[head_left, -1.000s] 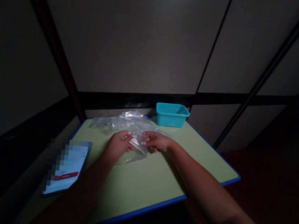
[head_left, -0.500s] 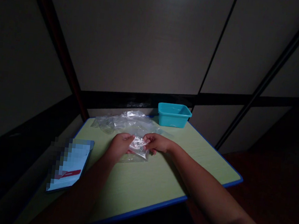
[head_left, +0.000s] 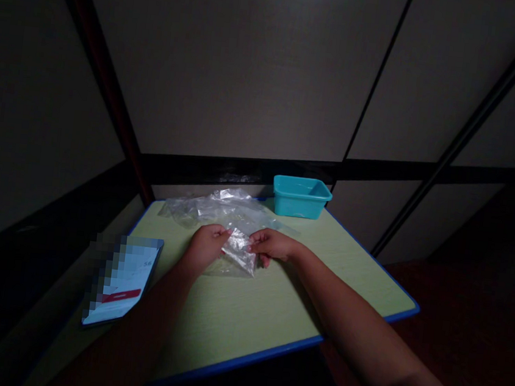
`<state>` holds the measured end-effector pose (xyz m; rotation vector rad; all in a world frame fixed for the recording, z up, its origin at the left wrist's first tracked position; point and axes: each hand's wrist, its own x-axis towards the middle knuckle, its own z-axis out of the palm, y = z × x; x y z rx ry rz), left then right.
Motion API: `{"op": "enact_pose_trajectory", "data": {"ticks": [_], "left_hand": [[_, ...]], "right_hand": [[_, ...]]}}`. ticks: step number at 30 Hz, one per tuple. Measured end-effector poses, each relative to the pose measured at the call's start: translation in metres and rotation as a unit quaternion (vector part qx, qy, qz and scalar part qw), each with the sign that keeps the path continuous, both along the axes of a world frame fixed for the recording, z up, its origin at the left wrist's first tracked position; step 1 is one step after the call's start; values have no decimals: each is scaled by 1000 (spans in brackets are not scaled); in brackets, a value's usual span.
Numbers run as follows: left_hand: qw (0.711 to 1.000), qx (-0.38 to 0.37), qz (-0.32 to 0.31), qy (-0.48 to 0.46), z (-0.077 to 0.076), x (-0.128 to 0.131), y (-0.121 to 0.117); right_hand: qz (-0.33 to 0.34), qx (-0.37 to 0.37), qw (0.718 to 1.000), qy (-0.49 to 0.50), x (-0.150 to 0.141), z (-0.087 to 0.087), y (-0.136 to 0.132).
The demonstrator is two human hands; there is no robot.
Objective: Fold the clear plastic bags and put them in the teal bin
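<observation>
My left hand (head_left: 204,246) and my right hand (head_left: 271,244) both pinch a small clear plastic bag (head_left: 238,252) between them, just above the green table (head_left: 244,320). Each hand's fingers are closed on one side of the bag's top edge. The bag is crumpled and hangs down onto the tabletop. Behind my hands lies a pile of more clear plastic bags (head_left: 212,208).
A teal plastic bin (head_left: 300,196) stands at the table's far edge, right of the pile. A phone with a lit screen (head_left: 123,279) lies at the table's left edge. Dark wall panels rise behind the table. The table has a blue rim.
My hands have stayed in place on the small bag. The bag's top has been worked between my fingers and crumpled slightly. The view has shifted a little.
</observation>
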<state>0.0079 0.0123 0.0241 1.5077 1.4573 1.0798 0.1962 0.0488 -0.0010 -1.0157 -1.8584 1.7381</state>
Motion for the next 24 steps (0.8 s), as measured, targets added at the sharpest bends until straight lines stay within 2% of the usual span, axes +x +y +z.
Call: {"op": "enact_pose_trajectory", "data": {"ticks": [11,19,24], "left_hand": [[999,-11,18,25,-2,-9,8],[999,-29,24,21,-9,-13,14],[998,-43,35,10,-11,-17,17]], "right_hand": [[17,2,999,-33,1,1,0],[-32,13,996,-85,-2,1,-2],[-39,3,995,-94,-1,3,-2]]}}
